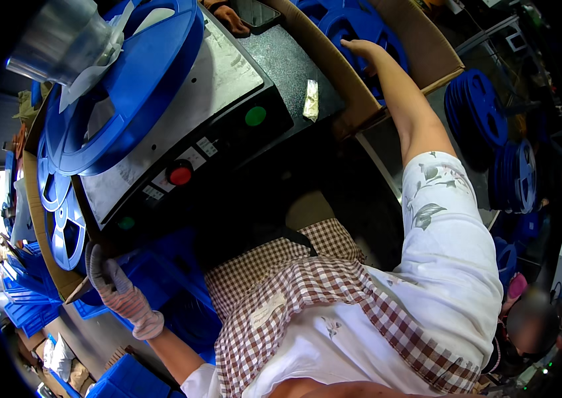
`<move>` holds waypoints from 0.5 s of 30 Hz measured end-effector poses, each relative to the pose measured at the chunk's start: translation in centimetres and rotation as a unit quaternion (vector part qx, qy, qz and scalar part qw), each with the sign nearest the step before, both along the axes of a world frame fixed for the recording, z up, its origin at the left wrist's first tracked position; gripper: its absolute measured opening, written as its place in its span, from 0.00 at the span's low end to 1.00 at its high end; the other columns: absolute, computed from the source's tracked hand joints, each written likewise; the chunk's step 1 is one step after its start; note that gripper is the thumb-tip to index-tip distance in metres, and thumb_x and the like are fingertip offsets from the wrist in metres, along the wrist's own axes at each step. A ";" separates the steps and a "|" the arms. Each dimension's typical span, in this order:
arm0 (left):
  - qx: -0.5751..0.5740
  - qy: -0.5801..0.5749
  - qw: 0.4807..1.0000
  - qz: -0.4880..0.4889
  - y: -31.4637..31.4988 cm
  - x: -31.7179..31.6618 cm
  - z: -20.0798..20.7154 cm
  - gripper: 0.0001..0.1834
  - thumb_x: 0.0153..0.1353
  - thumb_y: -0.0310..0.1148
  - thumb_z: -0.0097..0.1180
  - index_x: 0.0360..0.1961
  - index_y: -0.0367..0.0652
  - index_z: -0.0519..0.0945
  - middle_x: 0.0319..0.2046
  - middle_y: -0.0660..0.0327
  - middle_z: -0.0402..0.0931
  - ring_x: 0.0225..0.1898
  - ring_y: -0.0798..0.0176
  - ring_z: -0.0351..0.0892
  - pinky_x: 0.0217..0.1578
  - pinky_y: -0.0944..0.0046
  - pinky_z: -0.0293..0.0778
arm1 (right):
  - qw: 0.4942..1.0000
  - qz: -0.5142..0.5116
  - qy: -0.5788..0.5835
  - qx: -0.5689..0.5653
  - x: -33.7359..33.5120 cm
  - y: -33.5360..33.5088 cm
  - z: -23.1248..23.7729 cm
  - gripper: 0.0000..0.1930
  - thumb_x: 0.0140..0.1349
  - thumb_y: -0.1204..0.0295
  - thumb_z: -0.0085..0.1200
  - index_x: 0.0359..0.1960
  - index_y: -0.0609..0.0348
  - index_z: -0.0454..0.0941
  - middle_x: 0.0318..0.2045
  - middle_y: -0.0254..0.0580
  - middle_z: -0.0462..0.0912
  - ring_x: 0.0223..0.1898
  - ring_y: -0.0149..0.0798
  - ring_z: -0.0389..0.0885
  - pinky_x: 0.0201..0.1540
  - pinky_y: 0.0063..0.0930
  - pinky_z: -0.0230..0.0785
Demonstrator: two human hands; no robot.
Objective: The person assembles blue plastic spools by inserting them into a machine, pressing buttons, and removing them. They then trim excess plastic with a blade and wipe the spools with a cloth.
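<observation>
My right hand (366, 56), bare, reaches into a cardboard box (437, 56) at the far right. It grips a blue plastic reel (387, 36) there, its thumb side stretched left and the other fingers partly hidden. My left hand (120, 288), in a pale striped glove, is held low at the left with nothing in it, its fingers extended. It is close to the corner of another cardboard box (52, 265) holding blue reels (65, 235). A large blue reel (155, 79) is tilted on the machine (218, 66), beside a shiny metal cylinder (62, 43).
On the machine's front are a red button (180, 174) and a green button (255, 116). A small pale packet (311, 99) and a phone (254, 12) lie beside it. Stacked blue reels (480, 106) stand at right, blue crates (29, 312) at left. Another person (529, 325) is at lower right.
</observation>
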State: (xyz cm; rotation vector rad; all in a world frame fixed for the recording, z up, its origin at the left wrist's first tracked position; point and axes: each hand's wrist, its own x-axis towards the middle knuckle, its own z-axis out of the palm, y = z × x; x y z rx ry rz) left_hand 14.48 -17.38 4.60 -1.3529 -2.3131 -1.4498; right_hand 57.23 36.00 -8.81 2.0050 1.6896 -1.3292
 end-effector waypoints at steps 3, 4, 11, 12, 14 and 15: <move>0.017 0.058 0.998 -0.031 1.4 0.3 1.6 0.18 0.64 0.20 0.47 0.56 0.39 0.73 0.55 0.55 0.73 0.56 0.59 0.71 0.56 0.65 0.67 | 0.960 -0.222 0.140 0.101 -0.3 -1.1 2.0 0.36 0.58 0.36 0.45 0.67 0.29 0.57 0.70 0.48 0.49 0.62 0.65 0.60 0.54 0.61 0.62; 0.027 0.077 0.995 -0.060 2.6 0.7 2.3 0.19 0.63 0.19 0.47 0.56 0.40 0.73 0.56 0.54 0.71 0.57 0.58 0.70 0.57 0.64 0.67 | 0.947 -0.221 0.183 0.147 0.4 -1.7 3.6 0.35 0.58 0.37 0.46 0.66 0.30 0.57 0.70 0.48 0.49 0.62 0.65 0.60 0.52 0.59 0.64; 0.009 0.345 0.920 -0.186 10.3 2.3 6.0 0.28 0.58 0.31 0.60 0.60 0.40 0.68 0.59 0.50 0.68 0.62 0.52 0.66 0.63 0.56 0.60 | 0.775 -0.199 0.516 0.305 3.7 -9.3 12.2 0.23 0.62 0.53 0.54 0.58 0.41 0.69 0.53 0.51 0.68 0.46 0.46 0.77 0.41 0.34 0.80; -0.008 0.363 0.911 -0.195 11.1 1.4 6.0 0.30 0.57 0.33 0.61 0.61 0.41 0.67 0.59 0.50 0.67 0.62 0.52 0.66 0.64 0.54 0.59 | 0.757 -0.117 0.595 0.243 6.9 -9.5 12.8 0.22 0.63 0.57 0.53 0.58 0.44 0.68 0.53 0.48 0.71 0.46 0.44 0.78 0.44 0.34 0.79; -0.040 0.452 0.875 -0.167 14.0 -0.4 4.6 0.30 0.55 0.30 0.59 0.60 0.45 0.68 0.53 0.52 0.72 0.56 0.52 0.71 0.55 0.53 0.67 | 0.714 0.036 0.621 0.320 8.5 -15.6 16.1 0.21 0.64 0.60 0.50 0.57 0.49 0.68 0.52 0.46 0.73 0.48 0.42 0.77 0.51 0.36 0.74; -0.220 0.448 0.859 -0.109 13.2 0.5 6.6 0.29 0.54 0.29 0.59 0.59 0.45 0.68 0.52 0.52 0.73 0.54 0.50 0.72 0.54 0.53 0.68 | 0.662 0.112 0.668 0.321 7.5 -17.2 15.3 0.20 0.64 0.62 0.49 0.57 0.52 0.68 0.52 0.45 0.74 0.50 0.42 0.77 0.54 0.37 0.71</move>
